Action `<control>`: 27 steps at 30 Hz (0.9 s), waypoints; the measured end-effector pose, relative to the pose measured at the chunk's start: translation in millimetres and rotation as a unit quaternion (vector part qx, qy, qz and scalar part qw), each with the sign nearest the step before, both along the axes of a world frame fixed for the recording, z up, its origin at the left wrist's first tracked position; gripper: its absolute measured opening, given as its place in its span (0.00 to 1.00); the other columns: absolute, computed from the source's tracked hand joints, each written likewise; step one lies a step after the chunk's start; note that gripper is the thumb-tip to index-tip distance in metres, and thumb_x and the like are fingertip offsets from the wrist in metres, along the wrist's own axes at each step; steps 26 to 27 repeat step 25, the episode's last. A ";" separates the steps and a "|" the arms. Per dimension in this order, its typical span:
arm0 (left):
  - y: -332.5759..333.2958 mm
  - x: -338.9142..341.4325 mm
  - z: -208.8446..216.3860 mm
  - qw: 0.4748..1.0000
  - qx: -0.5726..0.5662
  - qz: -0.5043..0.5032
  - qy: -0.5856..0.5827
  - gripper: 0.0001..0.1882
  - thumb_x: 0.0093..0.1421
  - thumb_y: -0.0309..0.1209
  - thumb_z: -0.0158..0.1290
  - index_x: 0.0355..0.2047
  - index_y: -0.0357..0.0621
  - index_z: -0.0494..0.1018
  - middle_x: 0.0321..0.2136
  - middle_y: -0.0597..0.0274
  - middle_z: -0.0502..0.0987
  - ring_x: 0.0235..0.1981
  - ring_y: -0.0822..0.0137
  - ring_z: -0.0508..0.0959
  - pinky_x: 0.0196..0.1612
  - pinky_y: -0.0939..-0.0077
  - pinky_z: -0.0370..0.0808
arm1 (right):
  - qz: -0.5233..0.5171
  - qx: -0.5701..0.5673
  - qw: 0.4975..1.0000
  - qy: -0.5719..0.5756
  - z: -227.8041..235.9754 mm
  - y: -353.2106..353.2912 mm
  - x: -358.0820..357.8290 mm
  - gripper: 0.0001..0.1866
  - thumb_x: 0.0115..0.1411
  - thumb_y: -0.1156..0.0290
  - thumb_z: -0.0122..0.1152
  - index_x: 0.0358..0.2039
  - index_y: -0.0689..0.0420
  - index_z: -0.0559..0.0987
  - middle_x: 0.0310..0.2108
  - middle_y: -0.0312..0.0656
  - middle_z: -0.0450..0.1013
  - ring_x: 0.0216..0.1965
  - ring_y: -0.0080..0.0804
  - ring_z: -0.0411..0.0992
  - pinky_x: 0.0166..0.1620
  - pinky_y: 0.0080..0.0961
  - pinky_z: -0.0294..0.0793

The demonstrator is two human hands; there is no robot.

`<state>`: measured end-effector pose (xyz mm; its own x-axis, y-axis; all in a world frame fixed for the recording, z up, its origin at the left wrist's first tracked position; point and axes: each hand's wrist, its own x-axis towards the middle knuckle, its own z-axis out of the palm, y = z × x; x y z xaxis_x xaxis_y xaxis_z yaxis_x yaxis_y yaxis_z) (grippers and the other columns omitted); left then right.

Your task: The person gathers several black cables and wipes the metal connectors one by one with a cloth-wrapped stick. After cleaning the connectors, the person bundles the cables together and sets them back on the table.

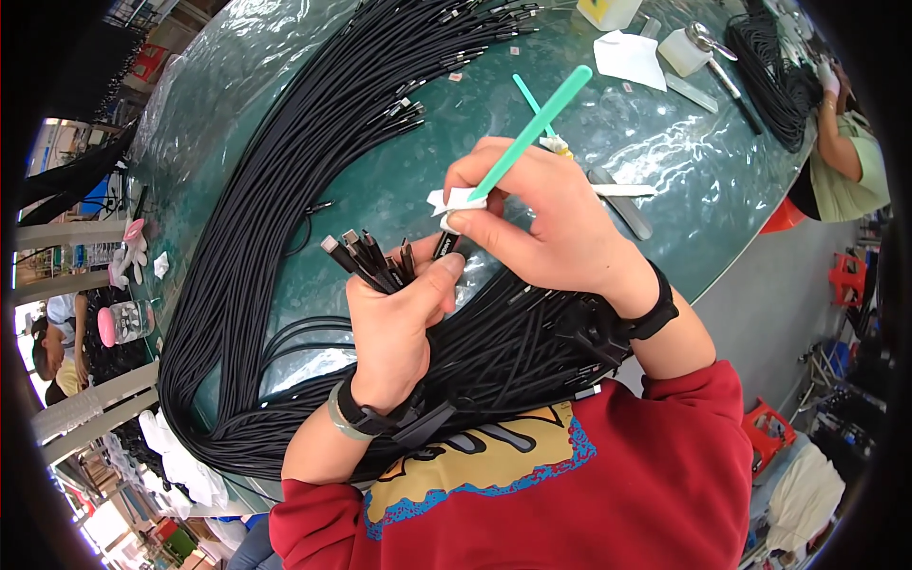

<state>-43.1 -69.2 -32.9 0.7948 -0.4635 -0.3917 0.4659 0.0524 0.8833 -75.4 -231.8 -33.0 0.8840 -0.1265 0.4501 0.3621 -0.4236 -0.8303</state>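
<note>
We had a single view, from the head camera, looking steeply down from above and just behind the work. It sat close: the left hand (394, 318) and right hand (532, 214) filled the middle, both forearms entering from the lower edge, with the red sleeves directly beneath the lens. The view faced outward across the green table (665, 171), whose far edge curved strongly under fisheye distortion. A dark round border cut off all four corners. No second view was available for overlap.
</note>
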 end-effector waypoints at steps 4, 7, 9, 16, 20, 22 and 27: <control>0.6 0.2 0.5 1.000 -0.006 -0.013 0.007 0.13 0.47 0.20 0.54 0.35 0.28 0.70 0.15 0.68 0.69 0.12 0.81 0.64 0.14 0.89 0.51 | -0.023 -0.008 1.000 -0.011 0.3 2.3 0.0 0.08 0.45 0.80 0.58 0.28 0.60 0.71 0.22 0.37 0.68 0.19 0.25 0.66 0.23 0.18 0.65; -1.2 -0.1 -1.2 1.000 0.006 -0.004 0.002 0.12 0.49 0.21 0.53 0.35 0.28 0.70 0.14 0.68 0.68 0.12 0.82 0.62 0.14 0.89 0.51 | -0.009 0.023 1.000 -0.013 0.8 1.5 -0.4 0.09 0.44 0.80 0.58 0.28 0.60 0.71 0.22 0.38 0.68 0.20 0.25 0.67 0.23 0.18 0.65; -0.8 0.3 -0.9 1.000 0.013 0.000 0.000 0.12 0.50 0.22 0.53 0.35 0.29 0.70 0.14 0.68 0.68 0.12 0.82 0.61 0.14 0.89 0.50 | -0.034 0.000 0.999 -0.020 -1.0 -1.1 1.7 0.09 0.44 0.81 0.58 0.28 0.60 0.71 0.23 0.38 0.68 0.20 0.25 0.67 0.23 0.17 0.65; 4.6 3.6 -2.3 0.993 -0.081 -0.045 0.066 0.11 0.53 0.27 0.51 0.35 0.31 0.70 0.12 0.71 0.64 0.11 0.83 0.56 0.14 0.88 0.47 | 0.007 -0.012 1.000 -0.028 -1.0 3.3 1.2 0.09 0.45 0.81 0.58 0.29 0.61 0.71 0.23 0.38 0.68 0.22 0.25 0.67 0.23 0.16 0.65; 4.4 7.1 0.9 0.991 -0.085 -0.059 0.089 0.12 0.53 0.27 0.51 0.36 0.31 0.70 0.13 0.70 0.65 0.11 0.83 0.56 0.14 0.88 0.47 | -0.004 -0.002 1.000 -0.024 -2.5 7.1 1.2 0.09 0.45 0.81 0.58 0.29 0.60 0.71 0.24 0.37 0.68 0.22 0.24 0.67 0.24 0.17 0.65; 3.5 6.9 -0.6 0.995 -0.059 -0.050 0.063 0.13 0.53 0.27 0.51 0.37 0.31 0.70 0.13 0.70 0.65 0.11 0.83 0.57 0.14 0.88 0.47 | 0.011 0.022 1.000 0.007 -0.2 7.8 -1.3 0.09 0.45 0.80 0.58 0.30 0.60 0.72 0.24 0.37 0.68 0.23 0.24 0.67 0.24 0.17 0.66; 1.5 3.8 1.2 0.999 0.028 -0.031 -0.020 0.15 0.53 0.28 0.52 0.39 0.30 0.69 0.13 0.70 0.66 0.12 0.84 0.59 0.14 0.89 0.49 | -0.072 -0.012 0.997 0.040 4.2 -0.1 -0.9 0.08 0.47 0.80 0.57 0.30 0.59 0.72 0.25 0.37 0.69 0.23 0.26 0.67 0.26 0.17 0.67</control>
